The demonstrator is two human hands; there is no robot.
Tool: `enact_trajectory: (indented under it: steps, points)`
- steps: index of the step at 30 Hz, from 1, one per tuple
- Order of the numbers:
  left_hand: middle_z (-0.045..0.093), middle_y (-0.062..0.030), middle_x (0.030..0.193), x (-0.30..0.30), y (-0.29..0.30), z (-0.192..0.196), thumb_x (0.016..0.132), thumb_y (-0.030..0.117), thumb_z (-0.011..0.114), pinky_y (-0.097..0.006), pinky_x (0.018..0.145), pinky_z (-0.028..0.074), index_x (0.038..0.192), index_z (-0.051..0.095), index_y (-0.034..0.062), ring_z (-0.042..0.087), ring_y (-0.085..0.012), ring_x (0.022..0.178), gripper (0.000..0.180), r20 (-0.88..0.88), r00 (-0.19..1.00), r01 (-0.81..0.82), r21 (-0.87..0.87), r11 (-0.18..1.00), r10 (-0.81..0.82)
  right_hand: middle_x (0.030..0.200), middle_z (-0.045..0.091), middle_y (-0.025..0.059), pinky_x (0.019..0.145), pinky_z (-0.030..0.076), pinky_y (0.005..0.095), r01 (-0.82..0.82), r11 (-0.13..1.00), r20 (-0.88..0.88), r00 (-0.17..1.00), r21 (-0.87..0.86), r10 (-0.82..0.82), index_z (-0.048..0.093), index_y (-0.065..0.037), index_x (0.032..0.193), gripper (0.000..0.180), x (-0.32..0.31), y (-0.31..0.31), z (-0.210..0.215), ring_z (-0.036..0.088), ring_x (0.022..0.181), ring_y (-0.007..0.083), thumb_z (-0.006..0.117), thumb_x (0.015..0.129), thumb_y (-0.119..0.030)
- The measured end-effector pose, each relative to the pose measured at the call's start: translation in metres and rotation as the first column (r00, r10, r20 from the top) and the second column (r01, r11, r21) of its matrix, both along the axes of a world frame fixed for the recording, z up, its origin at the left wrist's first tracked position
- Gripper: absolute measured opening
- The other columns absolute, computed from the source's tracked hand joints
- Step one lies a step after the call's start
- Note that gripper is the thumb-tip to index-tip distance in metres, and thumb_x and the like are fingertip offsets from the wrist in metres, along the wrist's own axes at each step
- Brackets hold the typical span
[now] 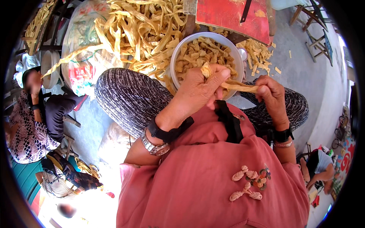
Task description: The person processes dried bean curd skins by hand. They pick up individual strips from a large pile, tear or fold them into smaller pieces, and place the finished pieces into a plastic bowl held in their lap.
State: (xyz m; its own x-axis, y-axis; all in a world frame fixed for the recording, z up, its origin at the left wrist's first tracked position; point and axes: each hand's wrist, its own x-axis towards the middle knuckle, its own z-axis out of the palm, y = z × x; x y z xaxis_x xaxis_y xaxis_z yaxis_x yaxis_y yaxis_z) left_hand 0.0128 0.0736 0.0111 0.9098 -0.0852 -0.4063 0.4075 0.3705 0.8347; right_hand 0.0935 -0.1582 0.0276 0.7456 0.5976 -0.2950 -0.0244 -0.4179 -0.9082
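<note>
Left hand (207, 86): my grip wraps round yellow strip (240, 87); yellow end pokes from top of fist, pointing away from me. Right hand (272, 97): my grip pinches strip farther along, thumb against fingers. Strip sits over near side of white bowl (235, 53), before my lap; long axis runs left to right, right end slightly nearer me. Bowl holds short pieces (205, 51). Long-strip heap (146, 32) lies beyond, leftward; red board (224, 17) beyond bowl, rightward.

Left hand (199, 89) and right hand (273, 95) hold a yellow strip (240, 86).
</note>
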Motion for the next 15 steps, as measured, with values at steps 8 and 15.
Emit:
enact_trajectory:
  steps: [8, 15]
  points:
    - [0.048, 0.0036, 0.059, 0.006, -0.007, -0.006, 0.09, 0.019, 0.06, -0.018, 0.037, 0.031, 0.086, 0.055, 0.0056, 0.04, -0.0019, 0.044, 0.015, 0.019, 0.997, -0.074, 0.129, 0.989, 0.072, 0.079, 0.055, 0.0, 0.067, 0.044, 0.0251, -0.241, 0.97, -0.395, 0.895, -0.036, 0.208, 0.056, 0.0, 0.097, 0.024, -0.003, 0.039, 0.018, 0.05, 0.07, 0.0092, 0.052, 0.094, -0.024]
    - [0.044, 0.0024, 0.058, 0.008, 0.021, 0.014, 0.086, 0.006, 0.061, -0.02, 0.036, 0.031, 0.083, 0.053, 0.0051, 0.038, -0.0047, 0.045, 0.008, 0.115, 0.946, -0.291, -0.12, 0.949, 0.304, 0.062, 0.049, 0.0056, 0.059, 0.039, 0.0265, -0.3, 0.953, 0.082, 0.952, 0.045, 0.296, 0.052, -0.003, 0.071, 0.033, 0.004, 0.038, 0.026, 0.045, 0.059, 0.0165, 0.047, 0.095, -0.025]
